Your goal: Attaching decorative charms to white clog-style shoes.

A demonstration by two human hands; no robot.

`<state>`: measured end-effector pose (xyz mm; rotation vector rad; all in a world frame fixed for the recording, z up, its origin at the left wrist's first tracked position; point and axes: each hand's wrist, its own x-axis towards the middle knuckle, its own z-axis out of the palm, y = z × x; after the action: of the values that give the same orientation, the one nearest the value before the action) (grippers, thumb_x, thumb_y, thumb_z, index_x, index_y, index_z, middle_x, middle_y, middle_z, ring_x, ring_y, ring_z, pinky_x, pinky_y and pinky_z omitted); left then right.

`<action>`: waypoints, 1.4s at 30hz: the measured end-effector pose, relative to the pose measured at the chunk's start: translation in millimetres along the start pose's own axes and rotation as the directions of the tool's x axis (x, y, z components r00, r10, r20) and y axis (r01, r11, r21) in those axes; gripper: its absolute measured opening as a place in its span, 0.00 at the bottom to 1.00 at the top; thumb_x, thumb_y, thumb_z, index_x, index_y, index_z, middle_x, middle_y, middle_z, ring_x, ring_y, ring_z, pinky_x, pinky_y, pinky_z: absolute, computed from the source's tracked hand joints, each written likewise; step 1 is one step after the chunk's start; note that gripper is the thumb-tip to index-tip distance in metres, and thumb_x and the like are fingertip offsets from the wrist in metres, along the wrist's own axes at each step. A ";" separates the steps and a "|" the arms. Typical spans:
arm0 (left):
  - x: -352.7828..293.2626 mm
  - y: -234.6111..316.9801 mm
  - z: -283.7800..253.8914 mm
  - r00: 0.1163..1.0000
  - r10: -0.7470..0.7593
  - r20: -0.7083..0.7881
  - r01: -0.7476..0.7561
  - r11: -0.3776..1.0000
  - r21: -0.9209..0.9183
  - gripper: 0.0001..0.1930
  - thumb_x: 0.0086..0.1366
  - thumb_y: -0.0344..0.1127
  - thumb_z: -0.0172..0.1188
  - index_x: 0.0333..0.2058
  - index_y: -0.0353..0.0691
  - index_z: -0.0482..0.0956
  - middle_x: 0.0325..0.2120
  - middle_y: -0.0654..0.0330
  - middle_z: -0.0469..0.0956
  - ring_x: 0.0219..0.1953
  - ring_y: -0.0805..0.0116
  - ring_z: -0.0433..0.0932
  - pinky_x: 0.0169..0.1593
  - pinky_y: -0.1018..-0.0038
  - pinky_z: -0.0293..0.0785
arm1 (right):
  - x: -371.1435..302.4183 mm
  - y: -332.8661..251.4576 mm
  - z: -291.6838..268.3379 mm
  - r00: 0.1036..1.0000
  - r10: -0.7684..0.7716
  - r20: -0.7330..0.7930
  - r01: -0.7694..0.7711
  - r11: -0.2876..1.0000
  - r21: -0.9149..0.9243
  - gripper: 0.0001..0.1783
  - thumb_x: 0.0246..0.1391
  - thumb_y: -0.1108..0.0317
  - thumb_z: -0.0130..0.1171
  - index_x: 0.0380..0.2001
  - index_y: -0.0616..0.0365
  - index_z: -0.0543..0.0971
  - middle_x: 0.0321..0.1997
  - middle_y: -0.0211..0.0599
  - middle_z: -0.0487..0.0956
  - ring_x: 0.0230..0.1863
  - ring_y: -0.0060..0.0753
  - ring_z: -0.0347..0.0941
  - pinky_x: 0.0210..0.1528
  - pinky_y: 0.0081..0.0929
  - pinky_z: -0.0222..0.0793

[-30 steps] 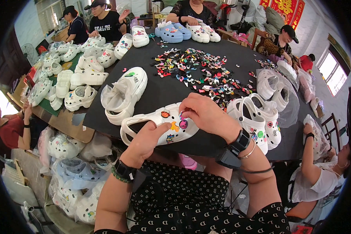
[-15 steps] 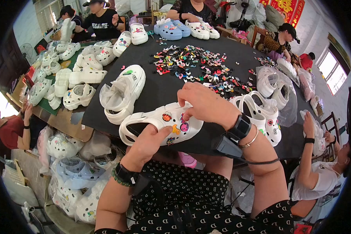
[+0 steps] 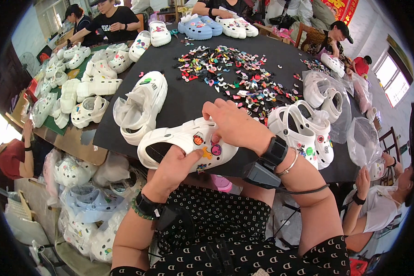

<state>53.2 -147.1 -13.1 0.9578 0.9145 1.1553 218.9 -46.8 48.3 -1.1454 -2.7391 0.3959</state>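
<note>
A white clog (image 3: 175, 138) lies tilted toward me at the table's near edge, its toe to the right. My left hand (image 3: 172, 169) grips its near side, thumb on the upper by the foot opening. My right hand (image 3: 238, 123) is curled over the far side of the toe, its thumb pressing the perforated top. Around the thumbs sit a basketball charm (image 3: 198, 138), an orange-yellow charm (image 3: 207, 153) and a round pink charm (image 3: 217, 150). Whatever is under the right fingertips is hidden. Another white clog (image 3: 142, 108) with clear wrapping inside stands just beyond the left hand.
Loose colourful charms (image 3: 234, 76) are heaped mid-table. A decorated white pair (image 3: 292, 131) stands right of my hands, beside bagged clogs (image 3: 315, 89). Blue clogs (image 3: 195, 27) stand at the far edge. More white clogs (image 3: 96, 87) crowd the left table. Several people work around.
My right thumb has shifted slightly over the toe, covering a purple-pink charm seen before. My left hand keeps its grip. At right, a person now holds a clear bag higher; one at far left reaches out.
</note>
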 end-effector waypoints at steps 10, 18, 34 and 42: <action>-3.3 6.5 4.2 0.997 -0.067 -0.038 0.068 0.997 0.031 0.25 0.64 0.24 0.54 0.60 0.30 0.64 0.54 0.56 0.74 0.53 0.67 0.75 0.57 0.70 0.72 | -11.2 7.5 -9.6 0.994 0.021 0.110 -0.044 0.977 0.210 0.33 0.43 0.67 0.72 0.52 0.55 0.68 0.52 0.47 0.73 0.57 0.54 0.67 0.57 0.42 0.65; -0.8 6.9 -0.7 0.993 -0.114 0.011 0.114 0.993 -0.012 0.27 0.62 0.25 0.55 0.61 0.31 0.64 0.53 0.56 0.74 0.53 0.66 0.76 0.57 0.69 0.72 | -11.8 -0.6 -3.0 0.996 0.059 0.065 -0.065 0.995 0.079 0.36 0.41 0.69 0.71 0.56 0.48 0.67 0.51 0.41 0.72 0.56 0.53 0.65 0.55 0.50 0.65; 1.3 7.3 -0.2 1.000 -0.023 -0.004 0.023 0.999 -0.036 0.24 0.65 0.27 0.56 0.59 0.30 0.66 0.52 0.56 0.76 0.51 0.69 0.77 0.54 0.72 0.74 | -16.0 26.9 -14.3 0.985 -0.107 0.133 0.050 0.926 0.375 0.28 0.50 0.63 0.67 0.53 0.59 0.72 0.48 0.47 0.80 0.49 0.41 0.77 0.52 0.33 0.71; 4.9 6.8 -1.9 0.997 -0.066 -0.041 0.065 0.997 -0.034 0.24 0.65 0.28 0.56 0.59 0.29 0.66 0.52 0.55 0.75 0.51 0.69 0.76 0.54 0.72 0.73 | -11.9 36.3 -16.5 0.969 -0.168 0.179 0.068 0.886 0.459 0.28 0.49 0.66 0.65 0.55 0.58 0.72 0.52 0.41 0.78 0.52 0.31 0.73 0.55 0.30 0.69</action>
<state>50.1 -141.2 -7.7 0.8738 0.9515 1.1353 255.6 -27.8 52.9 -0.8467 -2.6525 1.1276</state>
